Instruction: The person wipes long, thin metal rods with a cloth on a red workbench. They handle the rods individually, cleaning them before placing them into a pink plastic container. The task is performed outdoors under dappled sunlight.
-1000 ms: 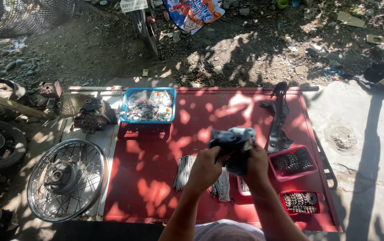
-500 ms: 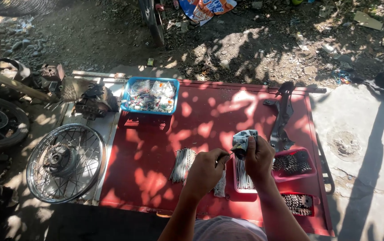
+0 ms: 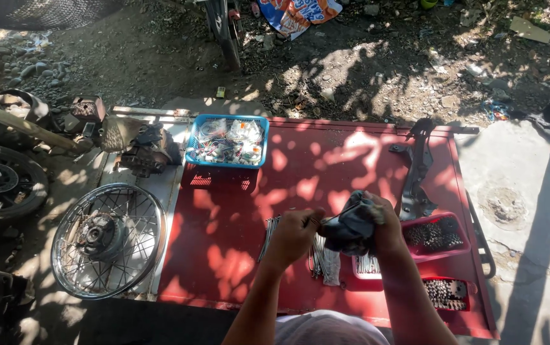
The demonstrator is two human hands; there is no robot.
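Over a red metal panel (image 3: 300, 185) lying on the ground, my right hand (image 3: 383, 223) grips a dark bunched rag (image 3: 351, 227). My left hand (image 3: 294, 233) pinches a thin metal spoke (image 3: 333, 217) whose far end runs into the rag. Bundles of loose spokes (image 3: 268, 236) lie on the panel under and between my hands. A small white tray with more spokes (image 3: 367, 265) sits just below the rag.
A blue basket (image 3: 227, 142) of small packets stands at the panel's far left. Two pink trays of small metal parts (image 3: 434, 237) (image 3: 447, 294) sit at right, beside a black bracket (image 3: 418, 169). A spoked wheel (image 3: 105, 239), a tyre (image 3: 0, 182) and engine parts (image 3: 140, 150) lie at left.
My hands and the rag have come lower and closer to me; the left hand has drawn a spoke out from the rag. The view has shifted slightly.
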